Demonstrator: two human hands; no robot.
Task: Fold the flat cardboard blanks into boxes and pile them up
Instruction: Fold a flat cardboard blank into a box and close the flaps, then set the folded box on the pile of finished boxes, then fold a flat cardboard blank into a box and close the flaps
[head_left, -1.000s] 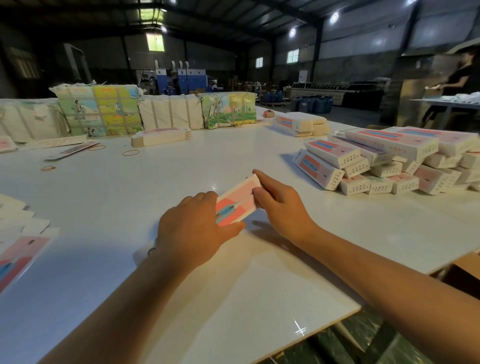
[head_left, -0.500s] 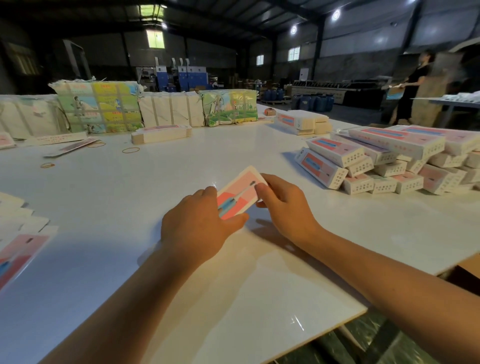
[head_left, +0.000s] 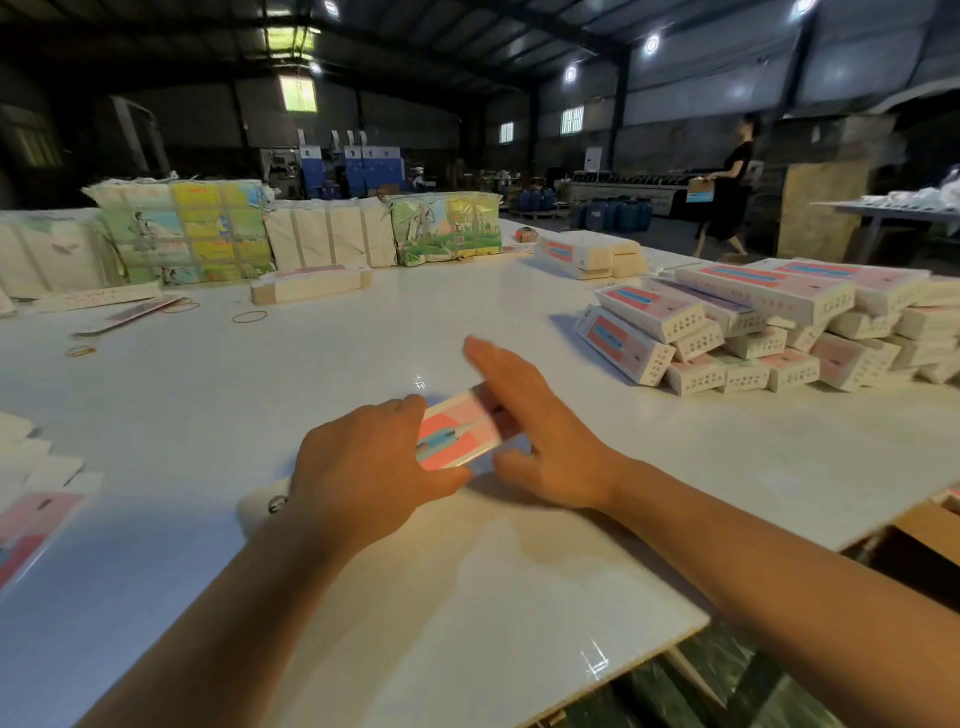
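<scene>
Left hand (head_left: 363, 467) curls over the near end of a glossy pink-and-blue cardboard blank (head_left: 457, 434); right hand (head_left: 540, 431) lies alongside its far end, fingers straight and blurred. The blank sits between them on the smooth white table (head_left: 363, 353). Rectangular folded boxes (head_left: 753, 322) pile up at right.
</scene>
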